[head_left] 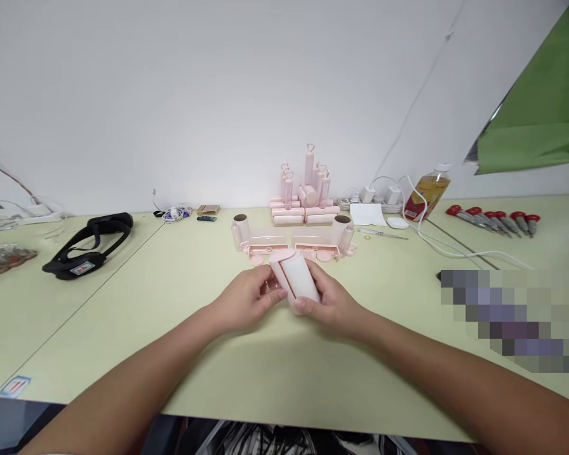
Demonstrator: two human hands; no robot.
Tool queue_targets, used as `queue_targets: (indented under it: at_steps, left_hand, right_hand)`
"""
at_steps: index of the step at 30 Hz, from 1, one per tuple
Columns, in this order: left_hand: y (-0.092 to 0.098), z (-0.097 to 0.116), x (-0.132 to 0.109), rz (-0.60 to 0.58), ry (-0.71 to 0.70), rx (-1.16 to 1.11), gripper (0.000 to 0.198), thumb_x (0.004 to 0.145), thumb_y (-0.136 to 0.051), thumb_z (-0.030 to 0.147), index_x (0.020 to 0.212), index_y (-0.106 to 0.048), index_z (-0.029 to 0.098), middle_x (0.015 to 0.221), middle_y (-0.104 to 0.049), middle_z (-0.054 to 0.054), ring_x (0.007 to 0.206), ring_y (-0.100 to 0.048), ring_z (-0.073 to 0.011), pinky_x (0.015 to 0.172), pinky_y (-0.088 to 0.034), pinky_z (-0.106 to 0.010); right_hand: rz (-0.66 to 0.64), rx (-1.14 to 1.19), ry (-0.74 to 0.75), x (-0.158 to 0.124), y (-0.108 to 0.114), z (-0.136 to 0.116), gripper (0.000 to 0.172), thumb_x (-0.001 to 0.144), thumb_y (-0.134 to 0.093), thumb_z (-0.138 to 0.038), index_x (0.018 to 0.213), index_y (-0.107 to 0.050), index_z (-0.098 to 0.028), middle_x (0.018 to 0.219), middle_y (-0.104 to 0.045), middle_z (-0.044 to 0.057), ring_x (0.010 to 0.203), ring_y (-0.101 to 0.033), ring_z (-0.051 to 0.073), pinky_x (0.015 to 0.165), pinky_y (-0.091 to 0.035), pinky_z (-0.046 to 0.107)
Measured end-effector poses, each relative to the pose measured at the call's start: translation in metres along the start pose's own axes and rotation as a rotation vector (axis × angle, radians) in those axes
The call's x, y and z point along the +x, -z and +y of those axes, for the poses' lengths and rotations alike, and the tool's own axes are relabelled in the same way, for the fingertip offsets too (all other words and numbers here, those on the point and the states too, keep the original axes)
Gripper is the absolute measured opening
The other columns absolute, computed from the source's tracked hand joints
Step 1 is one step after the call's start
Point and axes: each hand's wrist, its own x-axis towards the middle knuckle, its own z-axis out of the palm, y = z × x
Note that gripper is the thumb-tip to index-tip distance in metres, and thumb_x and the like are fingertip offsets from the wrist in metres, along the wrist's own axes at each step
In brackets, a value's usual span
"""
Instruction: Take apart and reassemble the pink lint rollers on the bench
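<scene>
Both my hands meet over the middle of the pale green table (275, 373). My right hand (334, 303) cradles a lint roller (296, 278): a white paper roll in a pink plastic shell, its end pointing away from me. My left hand (246, 297) pinches the left side of that pink shell with curled fingers. Just behind the hands lie loose pink parts (289, 246), among them two rolls with brown cardboard cores and flat pink trays.
A stack of finished pink rollers (306, 199) stands at the back. A black headset (92, 243) lies left. Red-handled screwdrivers (495, 221), a bottle of yellow liquid (427, 193), chargers with white cables (384, 193) and a green cloth (540, 114) are on the right.
</scene>
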Motion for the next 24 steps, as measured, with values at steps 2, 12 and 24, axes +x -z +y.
queue_targets:
  at_steps: [2,12,24]
  left_hand:
    - [-0.003,0.003,-0.001,-0.04,0.012,0.009,0.026,0.09,-0.05,0.04,0.101,-0.058,0.018,0.086,-0.063,-0.005,0.073,-0.055,-0.0174,0.066,-0.045,-0.029]
    - [0.005,-0.015,0.011,0.087,-0.017,-0.341,0.032,0.082,-0.064,0.035,0.108,-0.052,0.02,0.104,-0.054,-0.005,0.088,-0.052,-0.0141,0.072,-0.045,-0.025]
    - [0.009,-0.036,0.027,-0.154,0.212,-0.673,0.039,0.067,-0.076,0.03,0.084,-0.044,0.019,0.066,-0.046,0.007,0.05,-0.044,-0.0061,0.041,-0.036,-0.018]
  right_hand:
    - [0.021,0.019,-0.044,0.001,-0.003,0.001,0.067,0.083,-0.063,-0.045,0.14,-0.037,-0.023,0.123,-0.059,0.011,0.107,-0.057,0.027,0.088,-0.048,0.039]
    - [-0.034,0.05,-0.194,0.005,-0.007,0.009,0.053,0.081,-0.066,-0.045,0.128,-0.052,-0.023,0.105,-0.064,0.005,0.085,-0.059,0.02,0.07,-0.048,0.031]
    - [-0.061,0.054,-0.253,0.012,-0.001,0.009,0.047,0.08,-0.067,-0.041,0.119,-0.06,-0.017,0.108,-0.066,0.007,0.091,-0.061,0.023,0.073,-0.047,0.03]
